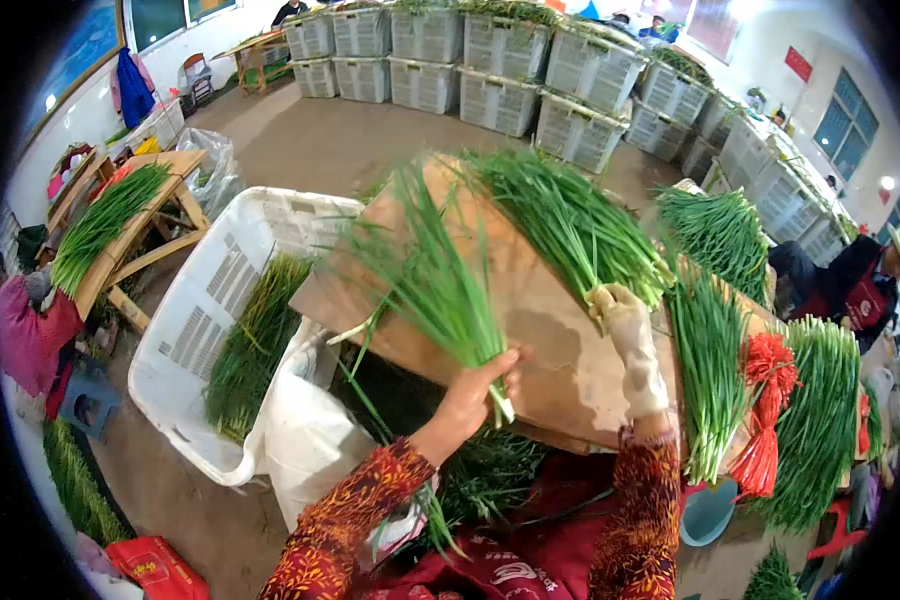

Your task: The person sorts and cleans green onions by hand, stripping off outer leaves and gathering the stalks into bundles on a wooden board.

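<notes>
My left hand, bare, is closed round the stem ends of a bunch of garlic chives. The bunch is held up over the wooden board, its leaves fanning away from me and blurred at the tips. My right hand wears a pale glove. Its fingers are pinched on a few chive stems at the near edge of a chive pile lying on the board. More chives lie to the right, beside a bundle of red ties.
Left of the board stands a white plastic crate with loose greens inside. Stacked crates line the back. Another wooden table with chives is at left. A seated person is at right. Below the board's right side is a blue bucket.
</notes>
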`<action>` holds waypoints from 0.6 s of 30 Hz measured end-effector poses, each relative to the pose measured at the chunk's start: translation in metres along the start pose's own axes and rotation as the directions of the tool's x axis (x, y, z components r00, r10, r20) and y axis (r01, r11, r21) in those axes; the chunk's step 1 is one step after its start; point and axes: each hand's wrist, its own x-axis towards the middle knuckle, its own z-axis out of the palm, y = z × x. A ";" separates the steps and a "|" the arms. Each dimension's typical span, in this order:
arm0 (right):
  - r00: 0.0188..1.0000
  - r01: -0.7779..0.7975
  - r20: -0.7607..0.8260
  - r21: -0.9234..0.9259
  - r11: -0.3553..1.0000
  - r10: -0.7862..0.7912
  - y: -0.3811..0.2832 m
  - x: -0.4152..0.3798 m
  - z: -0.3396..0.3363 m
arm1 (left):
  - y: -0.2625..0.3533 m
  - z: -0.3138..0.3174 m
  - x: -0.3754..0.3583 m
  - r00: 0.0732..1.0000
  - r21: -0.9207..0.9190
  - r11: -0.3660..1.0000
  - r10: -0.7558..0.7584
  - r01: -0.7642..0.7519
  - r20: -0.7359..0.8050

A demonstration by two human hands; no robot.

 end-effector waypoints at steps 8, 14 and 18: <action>0.923 -0.232 0.374 0.348 0.908 0.092 -0.018 -0.111 0.039 | -0.012 -0.003 0.006 0.995 0.102 0.995 -0.010 -0.001 0.103; 0.923 0.384 0.001 -0.012 0.923 -0.384 -0.026 -0.099 0.050 | -0.008 0.004 -0.013 0.996 0.185 0.981 0.051 -0.064 0.073; 0.976 0.210 0.019 0.210 0.955 -0.218 -0.025 -0.099 0.058 | -0.002 0.000 -0.012 0.996 0.239 0.967 0.083 -0.090 0.038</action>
